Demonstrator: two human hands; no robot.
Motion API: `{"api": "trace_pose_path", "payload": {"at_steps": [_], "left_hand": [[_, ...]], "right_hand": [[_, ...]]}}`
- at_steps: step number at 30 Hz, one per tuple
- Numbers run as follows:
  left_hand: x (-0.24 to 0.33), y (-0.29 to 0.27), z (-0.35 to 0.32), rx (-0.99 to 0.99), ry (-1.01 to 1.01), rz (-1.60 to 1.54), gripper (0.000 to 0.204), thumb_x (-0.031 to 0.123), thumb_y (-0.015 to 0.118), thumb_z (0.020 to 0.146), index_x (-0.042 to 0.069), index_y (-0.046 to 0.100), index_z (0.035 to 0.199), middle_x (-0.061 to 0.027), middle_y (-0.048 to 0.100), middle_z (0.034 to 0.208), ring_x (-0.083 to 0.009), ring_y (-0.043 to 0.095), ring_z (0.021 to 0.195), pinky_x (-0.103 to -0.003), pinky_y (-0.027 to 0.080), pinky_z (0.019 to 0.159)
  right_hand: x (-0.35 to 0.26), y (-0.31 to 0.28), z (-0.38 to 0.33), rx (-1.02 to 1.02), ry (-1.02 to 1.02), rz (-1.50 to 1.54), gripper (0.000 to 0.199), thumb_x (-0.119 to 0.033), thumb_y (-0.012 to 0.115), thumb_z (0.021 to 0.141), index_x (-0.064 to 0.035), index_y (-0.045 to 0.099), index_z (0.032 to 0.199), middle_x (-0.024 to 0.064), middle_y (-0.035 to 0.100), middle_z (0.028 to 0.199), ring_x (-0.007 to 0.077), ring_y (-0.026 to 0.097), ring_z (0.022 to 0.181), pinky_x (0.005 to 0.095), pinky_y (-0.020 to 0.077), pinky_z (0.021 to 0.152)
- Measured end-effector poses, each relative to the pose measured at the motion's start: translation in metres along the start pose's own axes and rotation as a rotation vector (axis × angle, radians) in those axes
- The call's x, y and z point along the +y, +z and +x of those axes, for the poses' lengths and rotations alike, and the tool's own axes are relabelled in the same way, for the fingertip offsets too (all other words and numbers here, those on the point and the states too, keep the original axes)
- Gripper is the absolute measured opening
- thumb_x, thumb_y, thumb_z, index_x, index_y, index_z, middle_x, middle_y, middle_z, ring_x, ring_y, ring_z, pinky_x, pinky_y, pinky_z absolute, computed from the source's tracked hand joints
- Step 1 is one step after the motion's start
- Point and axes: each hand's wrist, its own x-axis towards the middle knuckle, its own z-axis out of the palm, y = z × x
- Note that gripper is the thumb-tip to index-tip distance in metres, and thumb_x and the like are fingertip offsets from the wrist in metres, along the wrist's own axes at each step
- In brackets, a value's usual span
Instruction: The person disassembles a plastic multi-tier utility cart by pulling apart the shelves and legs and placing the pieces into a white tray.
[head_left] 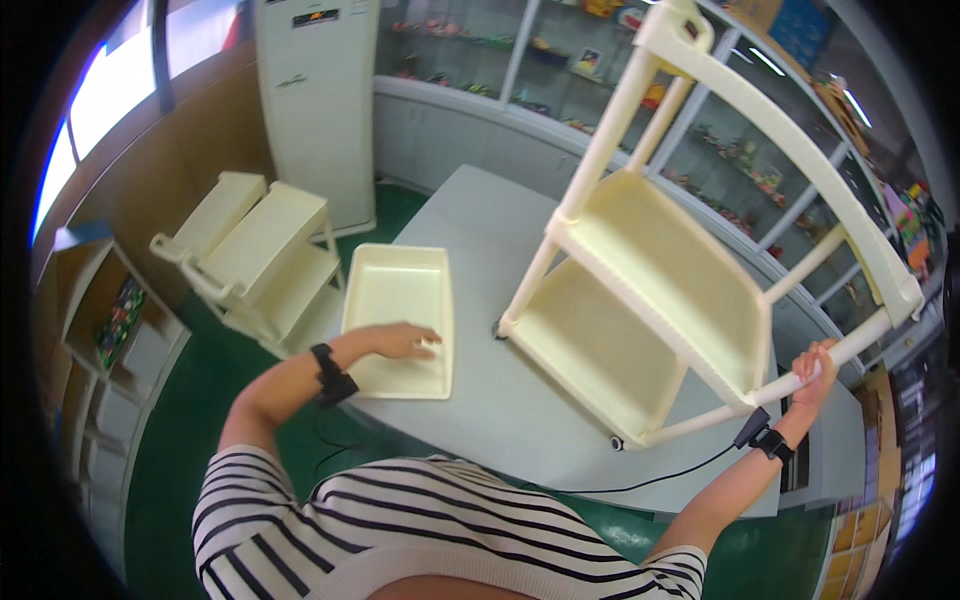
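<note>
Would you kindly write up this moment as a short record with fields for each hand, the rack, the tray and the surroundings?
left hand: left hand rests inside the loose cream plastic rectangular tray, near its front right corner
right hand: right hand grips a tube of the tilted cream plastic shelf rack
rack: leans on the grey table, castors at its lower corners, two trays fitted
tray: lies flat on the table, empty
surroundings: second cream shelf rack on the green floor; glass-fronted cabinets behind
</note>
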Motion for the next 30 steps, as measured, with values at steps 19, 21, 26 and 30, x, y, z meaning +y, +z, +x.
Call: {"api": "trace_pose_path", "payload": {"at_steps": [19,21,26,30], "left_hand": [[0.354,-0.363,0.077,0.531,0.794,-0.283,0.056,0.052,0.052,0.088,0.01,0.048,0.124,-0.0068,0.054,0.116,-0.0174,0.051,0.109,-0.039,0.041,0.095],[0.349,-0.36,0.081,0.512,0.895,-0.273,0.049,0.044,0.051,0.091,0.01,0.047,0.125,-0.0068,0.056,0.114,-0.0179,0.053,0.108,-0.039,0.043,0.094],[0.357,-0.352,0.058,0.503,1.074,-0.288,0.039,0.032,0.056,0.09,0.007,0.051,0.119,-0.0057,0.058,0.11,-0.0178,0.054,0.103,-0.032,0.044,0.087],[0.359,-0.344,0.052,0.487,1.142,-0.202,0.059,0.044,0.056,0.088,0.002,0.042,0.128,-0.0123,0.053,0.116,-0.0213,0.048,0.112,-0.03,0.038,0.094]], "right_hand": [[-0.02,-0.006,-0.01,-0.243,0.026,0.149,0.024,-0.018,0.058,0.084,-0.0101,0.038,0.074,0.0016,0.037,0.05,0.0098,0.03,0.033,0.0241,0.032,0.037],[-0.026,0.007,-0.01,-0.112,0.02,0.097,0.022,-0.018,0.059,0.084,-0.0087,0.04,0.076,0.002,0.041,0.055,0.0107,0.037,0.04,0.0237,0.036,0.042],[-0.039,0.006,-0.014,0.749,-0.717,-0.988,0.015,-0.005,0.057,0.087,0.0014,0.051,0.098,0.0086,0.058,0.09,0.0165,0.056,0.081,0.0276,0.0472,0.073],[-0.068,0.155,-0.018,0.62,-1.123,-0.933,0.022,0.005,0.054,0.084,0.0048,0.053,0.105,0.0138,0.058,0.106,0.0222,0.055,0.1,0.0333,0.0417,0.093]]}}
